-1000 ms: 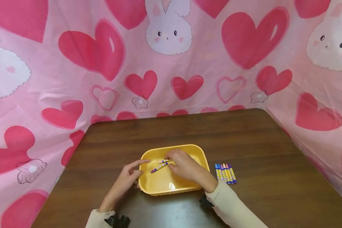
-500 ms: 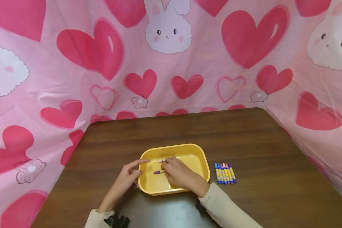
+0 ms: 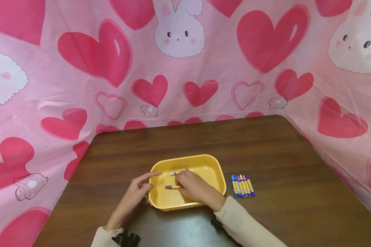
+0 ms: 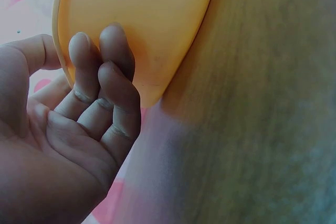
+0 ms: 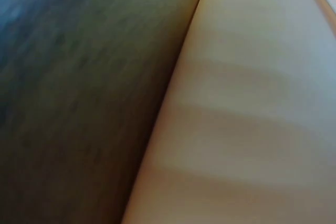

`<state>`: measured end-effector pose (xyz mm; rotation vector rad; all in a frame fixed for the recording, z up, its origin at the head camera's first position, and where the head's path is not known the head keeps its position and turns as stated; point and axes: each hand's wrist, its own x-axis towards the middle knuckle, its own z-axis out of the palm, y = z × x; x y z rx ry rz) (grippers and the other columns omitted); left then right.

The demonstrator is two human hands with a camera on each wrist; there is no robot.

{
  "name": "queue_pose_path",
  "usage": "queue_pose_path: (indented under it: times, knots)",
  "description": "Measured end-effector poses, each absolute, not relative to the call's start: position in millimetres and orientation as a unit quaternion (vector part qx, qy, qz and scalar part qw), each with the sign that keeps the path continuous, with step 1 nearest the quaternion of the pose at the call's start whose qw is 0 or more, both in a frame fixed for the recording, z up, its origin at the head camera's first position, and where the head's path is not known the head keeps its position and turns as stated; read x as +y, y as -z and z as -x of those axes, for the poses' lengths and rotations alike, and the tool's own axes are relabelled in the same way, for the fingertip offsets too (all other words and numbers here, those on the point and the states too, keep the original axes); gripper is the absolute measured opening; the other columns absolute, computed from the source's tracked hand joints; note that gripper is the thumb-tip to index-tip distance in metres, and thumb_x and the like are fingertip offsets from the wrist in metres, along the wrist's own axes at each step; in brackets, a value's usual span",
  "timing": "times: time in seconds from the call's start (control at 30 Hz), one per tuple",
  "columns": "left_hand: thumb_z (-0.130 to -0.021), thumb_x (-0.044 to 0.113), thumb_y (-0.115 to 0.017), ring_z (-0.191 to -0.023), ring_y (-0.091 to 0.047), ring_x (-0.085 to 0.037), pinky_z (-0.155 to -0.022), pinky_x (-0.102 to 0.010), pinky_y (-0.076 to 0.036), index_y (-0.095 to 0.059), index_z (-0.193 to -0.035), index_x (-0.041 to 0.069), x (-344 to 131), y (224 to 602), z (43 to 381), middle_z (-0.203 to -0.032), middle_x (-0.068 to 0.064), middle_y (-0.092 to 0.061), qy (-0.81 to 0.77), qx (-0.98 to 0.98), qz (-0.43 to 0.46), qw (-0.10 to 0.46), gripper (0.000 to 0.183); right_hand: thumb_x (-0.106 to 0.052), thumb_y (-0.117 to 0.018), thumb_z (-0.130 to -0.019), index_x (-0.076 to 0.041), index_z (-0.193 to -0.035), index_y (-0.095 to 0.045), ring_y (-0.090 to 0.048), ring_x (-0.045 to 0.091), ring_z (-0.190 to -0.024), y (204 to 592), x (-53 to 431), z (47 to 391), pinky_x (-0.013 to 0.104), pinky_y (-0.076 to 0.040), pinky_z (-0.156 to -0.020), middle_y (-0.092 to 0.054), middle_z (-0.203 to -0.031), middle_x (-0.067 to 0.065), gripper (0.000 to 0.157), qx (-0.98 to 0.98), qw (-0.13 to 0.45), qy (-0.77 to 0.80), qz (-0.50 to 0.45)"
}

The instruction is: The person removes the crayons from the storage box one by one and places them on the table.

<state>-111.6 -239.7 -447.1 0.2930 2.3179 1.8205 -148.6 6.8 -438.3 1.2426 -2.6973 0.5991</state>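
A yellow plastic tray (image 3: 164, 198) stands on the table, with two yellow-wrapped crayons inside. My left hand (image 3: 135, 192) holds its left end. In the left wrist view, the thumb reaches over the tray's rim (image 4: 59, 30) while the other fingers bend against the outer wall. Reaching into the tray from the right, my right hand (image 3: 194, 187) pinches a purple-tipped crayon (image 3: 171, 187), whose far end is hidden under the fingers. Just behind it a pink-tipped crayon (image 3: 177, 173) lies on the tray floor. The right wrist view shows only the tray's ribbed outer wall (image 5: 236, 93) and the tabletop.
To the right of the tray, several crayons (image 3: 242, 186) lie side by side in a row on the dark wooden table (image 3: 284, 206). A pink cloth (image 3: 204, 68) with hearts and rabbits surrounds the table's back and sides.
My right hand has come down and toward me inside the tray, onto the purple-tipped crayon, which has turned from slanted to nearly level. The pink-tipped crayon is more exposed. The left hand stays put.
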Motion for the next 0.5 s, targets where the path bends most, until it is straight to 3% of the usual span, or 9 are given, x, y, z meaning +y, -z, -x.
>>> queue_pose_path:
  times: [0.33,0.5]
  knots:
    - [-0.095,-0.002,-0.049,-0.042,-0.05,-0.028,-0.043,-0.035,-0.049,-0.058,-0.135,0.003,-240.5,447.4,112.7,-0.059,-0.032,-0.044,-0.603,0.787,-0.099,0.085,0.041,0.002,-0.066,-0.077,-0.013,-0.076,-0.064,-0.054,0.011,-0.073,437.6,5.9,150.6,0.024,-0.046,-0.068,-0.057,-0.074,-0.006,0.015,-0.888,0.046,-0.211,-0.406]
    - [-0.095,-0.003,-0.049,-0.043,-0.05,-0.028,-0.044,-0.034,-0.05,-0.058,-0.135,0.003,-240.5,447.5,112.9,-0.058,-0.026,-0.046,-0.607,0.784,-0.099,0.085,0.041,0.003,-0.065,-0.075,-0.013,-0.073,-0.062,-0.051,0.01,-0.07,437.2,6.0,150.8,0.024,-0.044,-0.066,-0.055,-0.071,-0.006,0.017,-0.884,0.048,-0.219,-0.409]
